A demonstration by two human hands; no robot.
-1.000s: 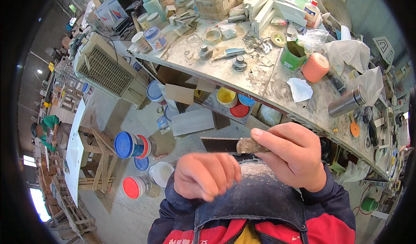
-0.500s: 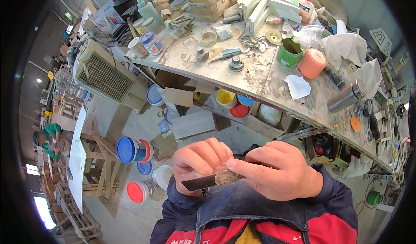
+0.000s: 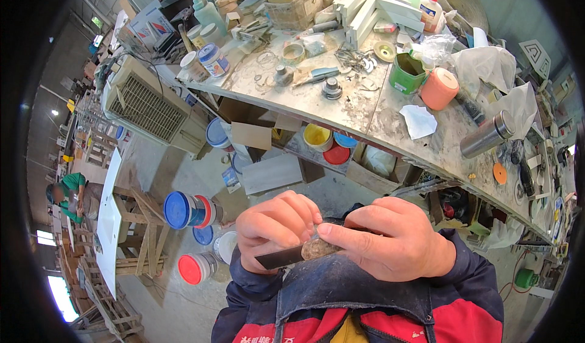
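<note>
In front of my chest, my right hand (image 3: 399, 239) grips a flat tool that looks like a scraper, with a dark blade (image 3: 279, 258) and a worn, brownish, rough handle (image 3: 318, 249). Its thumb lies along the handle, and the blade points left. My left hand (image 3: 274, 226) is closed beside it, behind the blade, with its fingers curled and fingertips close to my right thumb tip. Whatever those fingers pinch, if anything, is hidden or too small to make out.
Ahead stands a long cluttered workbench (image 3: 359, 108) holding a green tin (image 3: 408, 73), a steel flask (image 3: 487, 134) and a pinkish container (image 3: 439, 89). Lidded buckets (image 3: 177, 210) stand on the floor at left. An air cooler (image 3: 146, 108) and a person in green (image 3: 74, 184) are farther left.
My left hand has shifted slightly left, and its fingertips have drawn a little away from my right thumb. The right hand and the scraper stay nearly still.
</note>
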